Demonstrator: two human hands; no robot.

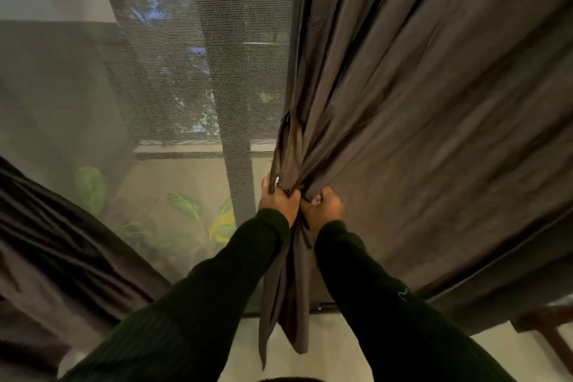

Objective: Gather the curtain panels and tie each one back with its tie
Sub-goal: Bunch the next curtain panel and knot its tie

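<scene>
A dark grey-brown curtain panel (pixel 434 102) hangs on the right and is pulled into a bunch at its left edge. My left hand (pixel 276 200) grips that bunch from the left. My right hand (pixel 324 208) grips it from the right, close beside the left hand. A strip of the same fabric, probably the tie (pixel 286 146), rises along the gathered edge above my left hand. Gathered cloth hangs down below my hands (pixel 288 304). A second dark panel (pixel 62 251) lies at the lower left, drawn aside.
A sheer mesh curtain (pixel 173 71) covers the glass door behind. Through it show a dark door frame post (pixel 238 164) and green potted leaves (pixel 186 205) outside. A dark wooden furniture piece (pixel 545 326) stands at the lower right on the pale floor.
</scene>
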